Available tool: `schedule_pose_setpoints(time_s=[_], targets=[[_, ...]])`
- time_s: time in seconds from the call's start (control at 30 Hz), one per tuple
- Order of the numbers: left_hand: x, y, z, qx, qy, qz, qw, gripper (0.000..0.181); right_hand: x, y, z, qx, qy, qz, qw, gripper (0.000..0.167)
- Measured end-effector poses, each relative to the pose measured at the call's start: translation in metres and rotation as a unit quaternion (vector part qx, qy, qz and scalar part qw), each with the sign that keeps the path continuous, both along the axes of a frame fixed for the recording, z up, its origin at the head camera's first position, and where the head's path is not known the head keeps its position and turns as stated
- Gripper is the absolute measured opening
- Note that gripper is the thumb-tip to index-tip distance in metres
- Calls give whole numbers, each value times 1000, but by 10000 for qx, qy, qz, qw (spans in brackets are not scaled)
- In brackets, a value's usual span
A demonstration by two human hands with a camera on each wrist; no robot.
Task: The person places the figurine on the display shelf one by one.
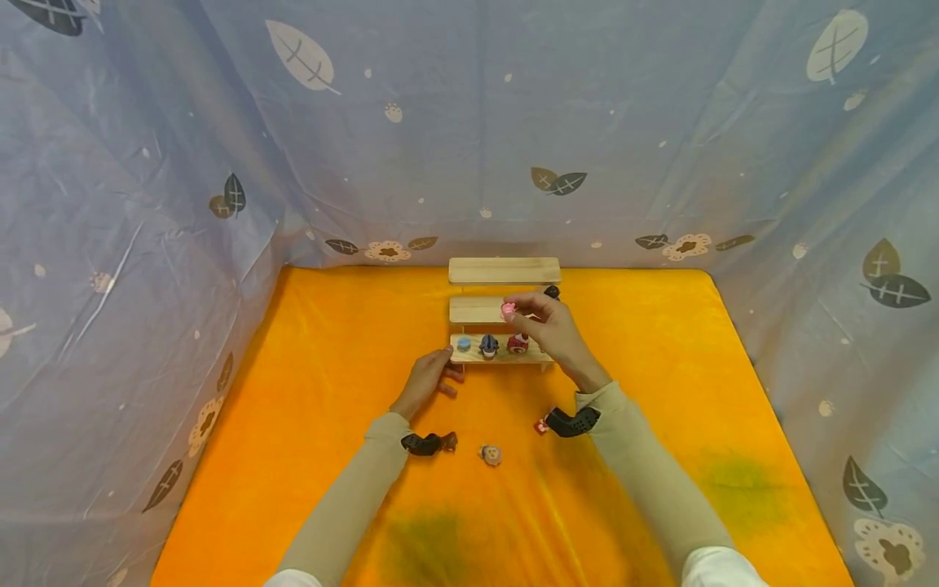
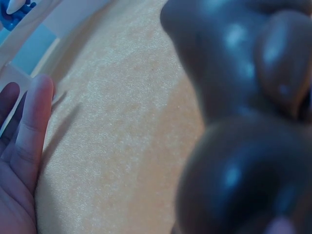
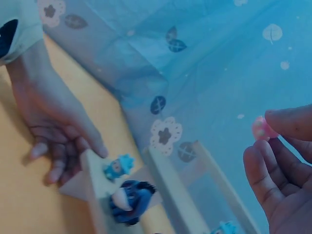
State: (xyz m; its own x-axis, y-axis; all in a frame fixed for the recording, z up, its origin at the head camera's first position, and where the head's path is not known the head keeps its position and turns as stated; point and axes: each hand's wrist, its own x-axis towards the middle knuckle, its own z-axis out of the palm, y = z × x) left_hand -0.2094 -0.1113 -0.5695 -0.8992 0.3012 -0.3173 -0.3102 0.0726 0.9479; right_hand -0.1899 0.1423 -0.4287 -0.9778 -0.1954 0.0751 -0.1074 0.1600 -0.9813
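Observation:
My right hand [image 1: 553, 330] pinches a small pink figurine [image 1: 509, 311] between thumb and fingers, above the middle tier of a wooden three-step display shelf [image 1: 473, 310]. My left hand [image 1: 425, 379] touches the left end of the lowest tier, its other fingers hanging loosely below. On that tier stand a light-blue figurine [image 1: 464, 344], a dark-blue donkey-like figurine [image 3: 130, 201] and a red figurine [image 1: 517, 343]. In the right wrist view, part of another light-blue figurine [image 3: 224, 228] shows farther up the shelf. Behind my right hand, a black object [image 1: 552, 292] is partly hidden.
On the orange cloth [image 1: 352, 326] before the shelf lie a brown figurine [image 1: 449, 442], a pale round-faced figurine [image 1: 491, 455] and a red-and-white figurine [image 1: 541, 426], partly covered by the right wrist camera [image 1: 574, 422]. A leaf-patterned curtain [image 1: 477, 122] hangs behind and at both sides.

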Motion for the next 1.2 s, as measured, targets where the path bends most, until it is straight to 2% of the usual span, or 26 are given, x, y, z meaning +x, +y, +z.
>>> schedule_pose_setpoints(time_s=[0.2, 0.33, 0.5, 0.7, 0.83, 1.07, 1.2], targets=[[1, 2, -5, -75, 104, 169, 9998, 61, -14, -2, 13, 506, 339, -75, 9981, 28], [2, 3, -7, -107, 147, 187, 9997, 61, -21, -4, 19, 929, 680, -296, 9929, 24], [2, 3, -5, -96, 140, 154, 9997, 61, -27, -6, 23, 1209, 902, -522, 9872, 24], [2, 2, -1, -50, 135, 43, 9999, 61, -35, -7, 26, 1758, 1117, -474, 9769, 30], [1, 2, -1, -20, 119, 55, 9999, 60, -42, -8, 27, 2175, 1378, -404, 9654, 32], [3, 2, -1, -63, 240, 92, 9997, 60, -55, -16, 24, 2926, 1875, -383, 9369, 25], [3, 1, -3, -79, 252, 104, 9996, 61, -59, -20, 21, 3325, 1963, -406, 9215, 21]])
